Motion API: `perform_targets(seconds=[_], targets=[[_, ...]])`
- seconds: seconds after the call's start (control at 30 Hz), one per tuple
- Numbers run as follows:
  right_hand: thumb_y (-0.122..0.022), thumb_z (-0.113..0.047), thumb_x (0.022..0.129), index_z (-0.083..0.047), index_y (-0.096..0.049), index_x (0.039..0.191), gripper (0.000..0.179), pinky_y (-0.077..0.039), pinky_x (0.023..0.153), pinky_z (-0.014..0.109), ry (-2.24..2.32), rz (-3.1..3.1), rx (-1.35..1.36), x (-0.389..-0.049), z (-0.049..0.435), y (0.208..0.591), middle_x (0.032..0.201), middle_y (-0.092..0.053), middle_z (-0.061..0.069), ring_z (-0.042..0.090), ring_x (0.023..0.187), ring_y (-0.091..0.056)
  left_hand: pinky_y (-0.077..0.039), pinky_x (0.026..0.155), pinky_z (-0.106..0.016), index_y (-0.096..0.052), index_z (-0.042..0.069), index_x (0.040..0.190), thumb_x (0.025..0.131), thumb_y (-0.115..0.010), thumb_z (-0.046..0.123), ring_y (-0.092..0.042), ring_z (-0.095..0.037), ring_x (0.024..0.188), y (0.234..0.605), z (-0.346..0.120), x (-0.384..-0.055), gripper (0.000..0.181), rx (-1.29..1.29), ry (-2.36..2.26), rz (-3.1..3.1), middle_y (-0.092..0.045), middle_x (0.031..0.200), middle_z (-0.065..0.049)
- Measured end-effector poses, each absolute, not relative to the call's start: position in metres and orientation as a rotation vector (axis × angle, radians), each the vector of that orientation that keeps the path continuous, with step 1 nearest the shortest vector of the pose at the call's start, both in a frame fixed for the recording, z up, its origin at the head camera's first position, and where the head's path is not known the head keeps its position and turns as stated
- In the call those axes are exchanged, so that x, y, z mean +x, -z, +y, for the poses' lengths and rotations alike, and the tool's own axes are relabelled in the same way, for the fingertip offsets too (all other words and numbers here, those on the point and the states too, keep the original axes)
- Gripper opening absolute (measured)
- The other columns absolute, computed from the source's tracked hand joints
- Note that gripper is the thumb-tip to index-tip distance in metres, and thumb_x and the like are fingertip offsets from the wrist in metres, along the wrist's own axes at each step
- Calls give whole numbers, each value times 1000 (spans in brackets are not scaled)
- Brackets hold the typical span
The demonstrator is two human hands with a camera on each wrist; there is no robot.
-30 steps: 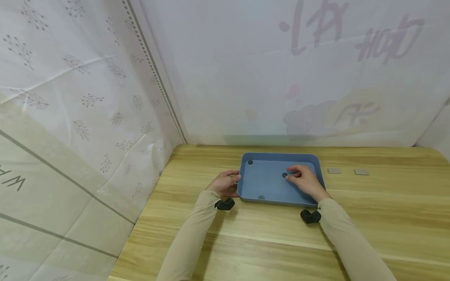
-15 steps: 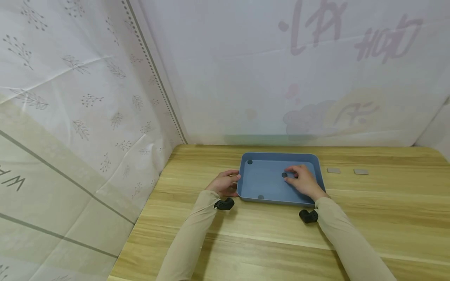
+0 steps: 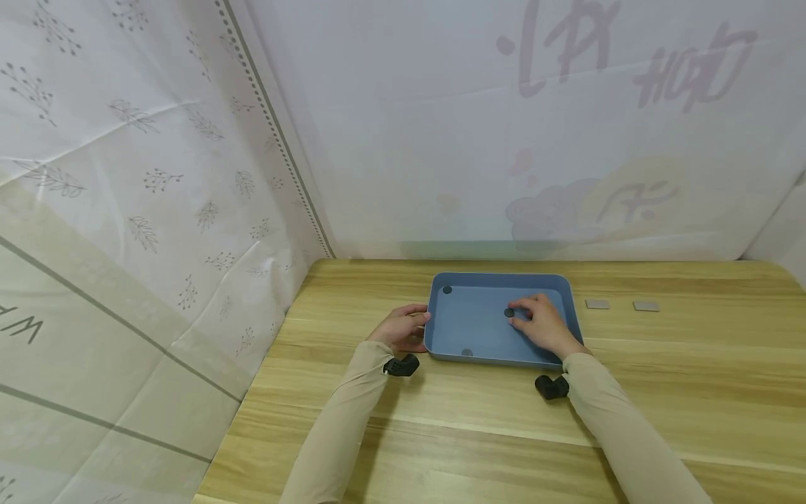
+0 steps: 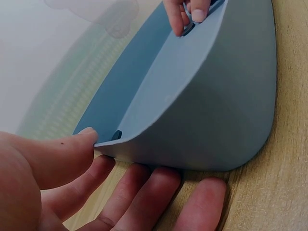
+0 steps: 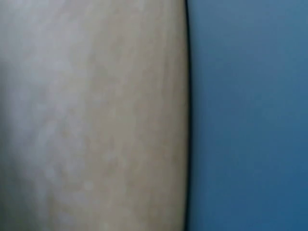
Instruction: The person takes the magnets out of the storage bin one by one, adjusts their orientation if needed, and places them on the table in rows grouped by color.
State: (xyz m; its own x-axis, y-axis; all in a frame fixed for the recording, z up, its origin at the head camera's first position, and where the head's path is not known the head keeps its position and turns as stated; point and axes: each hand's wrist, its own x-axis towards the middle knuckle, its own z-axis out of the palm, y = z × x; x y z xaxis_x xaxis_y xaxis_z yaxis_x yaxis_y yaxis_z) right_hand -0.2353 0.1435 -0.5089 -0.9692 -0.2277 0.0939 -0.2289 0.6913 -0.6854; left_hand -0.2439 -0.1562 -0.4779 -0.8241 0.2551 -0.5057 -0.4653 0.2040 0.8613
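Observation:
A shallow blue rectangular tray (image 3: pixel 478 322) lies on the wooden table. My left hand (image 3: pixel 401 327) holds its left end; in the left wrist view the thumb (image 4: pixel 72 151) is at the rim and the curled fingers (image 4: pixel 156 190) lie along the outer wall. Inside the tray, my right hand (image 3: pixel 543 325) pinches a small dark round disc (image 3: pixel 509 313) between thumb and finger, at or just above the floor. Another dark disc (image 3: pixel 447 290) sits in the far left corner. A greyer disc (image 3: pixel 467 353) shows near the front wall. The right wrist view is blurred and shows no fingers.
Two flat grey rectangular pieces, a nearer one (image 3: pixel 597 304) and a farther one (image 3: pixel 646 306), lie to the right of the tray. A pale printed curtain (image 3: pixel 441 140) hangs behind the table (image 3: pixel 478 434), and another covers the left side.
My right hand has shifted slightly left, and its fingertips have come in around the dark disc. The left hand and the tray have stayed put.

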Motion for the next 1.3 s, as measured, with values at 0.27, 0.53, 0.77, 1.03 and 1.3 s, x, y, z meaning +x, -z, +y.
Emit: perform_targets(seconds=[0.27,0.53,0.77,1.03,1.3], targets=[[-61,-21,85,-9,-62,112,29,-35,69,34,-1151,-2906,373,-236,143,509,109,-45,15,23,83,-42,-52,66,-39,-43,16,132,92,-51,25,-62,-24,87,478,-156,-245,42,-209,-1681,1913,-59,108,-17],[-62,-20,85,-10,-64,108,26,-37,71,37,-1146,-2892,381,-238,143,510,109,-46,16,25,85,-45,-53,65,-38,-44,15,131,92,-51,24,-62,-24,85,480,-155,-246,41,-214,-1699,1902,-60,107,-17],[-62,-20,85,-9,-65,106,24,-40,72,37,-1174,-2903,381,-235,143,507,108,-45,16,25,87,-47,-52,64,-38,-44,15,131,92,-51,24,-61,-23,85,480,-155,-246,41,-215,-1688,1904,-59,106,-16],[-63,-20,84,-10,-67,103,22,-41,73,39,-1146,-2890,387,-234,143,504,107,-49,14,26,89,-47,-52,64,-38,-43,14,132,92,-51,24,-61,-22,84,478,-155,-244,42,-207,-1676,1927,-61,103,-14],[-63,-21,84,-12,-68,102,20,-41,74,41,-1166,-2901,353,-233,143,506,109,-47,14,27,92,-47,-53,64,-37,-44,15,131,92,-52,24,-61,-22,85,479,-154,-245,42,-226,-1677,1928,-60,105,-13]])
